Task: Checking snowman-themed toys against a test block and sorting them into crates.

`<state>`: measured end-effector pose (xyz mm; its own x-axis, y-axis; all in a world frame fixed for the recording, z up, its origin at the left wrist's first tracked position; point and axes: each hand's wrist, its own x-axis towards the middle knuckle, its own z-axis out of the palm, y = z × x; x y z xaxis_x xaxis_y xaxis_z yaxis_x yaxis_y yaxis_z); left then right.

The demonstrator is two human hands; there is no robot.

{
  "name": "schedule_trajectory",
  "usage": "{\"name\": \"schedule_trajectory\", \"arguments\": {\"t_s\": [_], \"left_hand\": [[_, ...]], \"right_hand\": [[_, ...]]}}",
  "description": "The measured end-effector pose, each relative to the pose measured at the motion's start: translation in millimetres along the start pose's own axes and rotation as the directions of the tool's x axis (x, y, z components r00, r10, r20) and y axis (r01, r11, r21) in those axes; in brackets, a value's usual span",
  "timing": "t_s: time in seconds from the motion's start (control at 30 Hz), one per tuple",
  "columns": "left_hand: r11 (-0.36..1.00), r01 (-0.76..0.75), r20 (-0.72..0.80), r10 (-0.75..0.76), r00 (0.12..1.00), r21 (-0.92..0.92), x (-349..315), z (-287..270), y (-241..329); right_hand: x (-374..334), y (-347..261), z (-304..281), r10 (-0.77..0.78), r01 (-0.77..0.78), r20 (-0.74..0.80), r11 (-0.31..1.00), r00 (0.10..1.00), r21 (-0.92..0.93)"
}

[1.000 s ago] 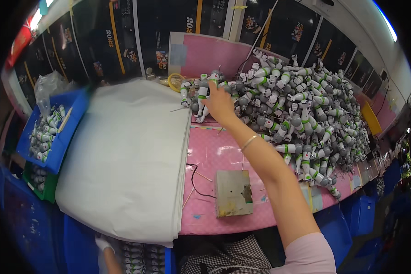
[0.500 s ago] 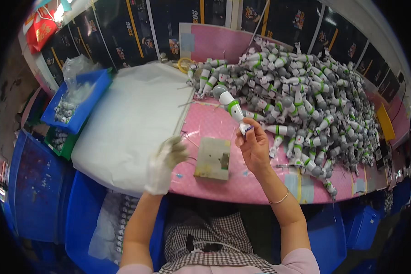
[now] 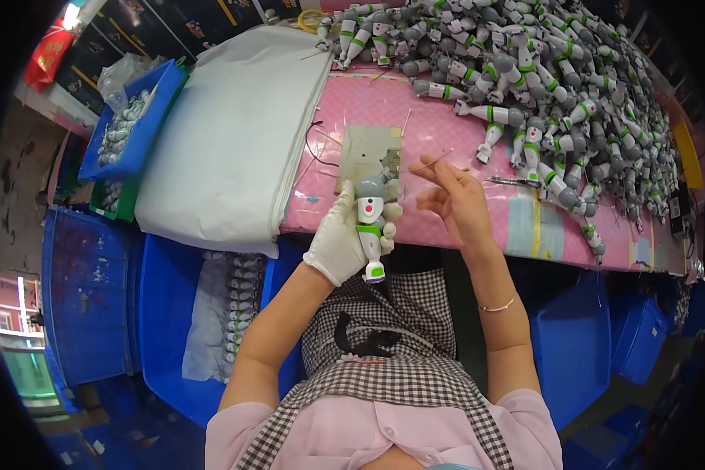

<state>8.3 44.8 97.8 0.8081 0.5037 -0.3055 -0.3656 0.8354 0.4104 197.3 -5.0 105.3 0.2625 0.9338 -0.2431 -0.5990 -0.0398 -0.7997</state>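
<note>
My left hand (image 3: 345,243), in a white glove, is closed around a toy part (image 3: 370,211). The part has a grey ball end, a white body with a red dot, and a green band, and its white foot-like end points toward me. Beyond it, a grey metal block (image 3: 359,145) with a notched right side sits on the table edge, partly hidden by the glove and toy part. My bare right hand (image 3: 460,200), right of the block, pinches a thin pale cord or rod (image 3: 424,166) that reaches toward the notch; its exact kind is unclear.
A large heap of similar toy parts (image 3: 540,86) covers the right of the pink table (image 3: 439,219). White sheeting (image 3: 235,133) lies at left, beside a blue bin (image 3: 157,110) of small pieces. Below, a blue tub (image 3: 172,329) holds rows of parts. Tweezers-like tool (image 3: 514,182) lies at right.
The toy part has passed from my right hand to my gloved left hand and come nearer to me. My right hand now pinches the thin cord or rod. The view has tilted downward.
</note>
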Motion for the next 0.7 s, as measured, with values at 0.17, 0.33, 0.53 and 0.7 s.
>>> {"name": "schedule_trajectory", "arguments": {"t_s": [0.17, 0.33, 0.53, 0.7], "left_hand": [[0.997, 0.076, -0.054, -0.075, 0.996, 0.015, -16.5, -5.9, -14.4], [0.858, 0.060, -0.150, 0.020, 0.988, 0.510, -29.3, -8.6, -19.8], [0.676, -0.001, -0.189, 0.207, 0.960, 0.736, -22.3, -9.0, -17.7], [0.697, -0.135, -0.153, 0.335, 0.930, 0.705, -4.7, -0.7, 0.4]], "right_hand": [[6.7, 21.8, -1.0, -0.104, 0.132, -0.126, 0.962, 0.987, 0.241], [12.3, 19.7, -11.5, 0.024, -0.017, -0.048, 0.987, 0.999, 0.159], [35.8, 31.1, -13.1, -0.379, 0.379, 0.157, 0.630, 0.912, -0.678], [62.6, 23.0, -13.5, -0.143, 0.246, 0.201, 0.624, 0.969, -0.741]]}}
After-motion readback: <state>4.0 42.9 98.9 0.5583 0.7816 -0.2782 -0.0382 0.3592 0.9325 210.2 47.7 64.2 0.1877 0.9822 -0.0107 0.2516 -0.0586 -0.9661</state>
